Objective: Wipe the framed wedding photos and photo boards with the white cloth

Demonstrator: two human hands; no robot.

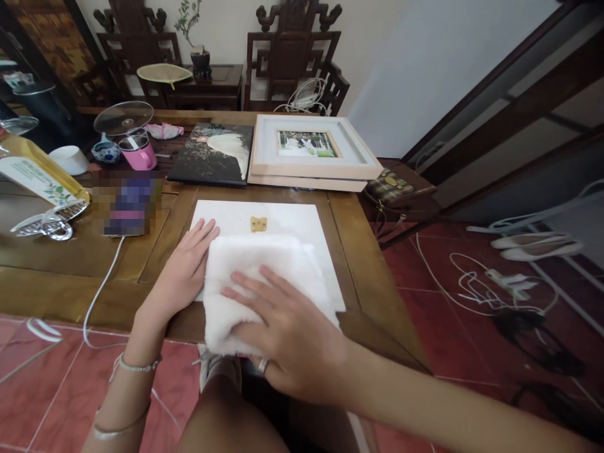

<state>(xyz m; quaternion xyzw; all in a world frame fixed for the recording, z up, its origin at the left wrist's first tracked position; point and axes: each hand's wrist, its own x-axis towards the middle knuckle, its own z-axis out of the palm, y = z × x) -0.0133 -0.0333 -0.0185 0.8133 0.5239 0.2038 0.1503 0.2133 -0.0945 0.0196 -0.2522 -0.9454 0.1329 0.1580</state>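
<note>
A folded white fluffy towel (264, 255) lies over the near part of a flat white board (297, 217) on the wooden table. My right hand (287, 333) presses on the towel, fingers spread over its top and the near edge bunched by the thumb. My left hand (189, 264) rests flat along the board's left edge, beside the towel, with fingers stretched forward. Near the board's far edge sits a small brass-coloured plate (258, 224). The towel hides the board's lower part.
Beyond the board lie a dark photo panel (212, 154) and stacked framed pictures (311, 167). To the left are a pink mug (138, 153), a silver hair claw (51, 221), an oil bottle (40, 170) and a blurred device (129, 204) with a white cable (104, 289).
</note>
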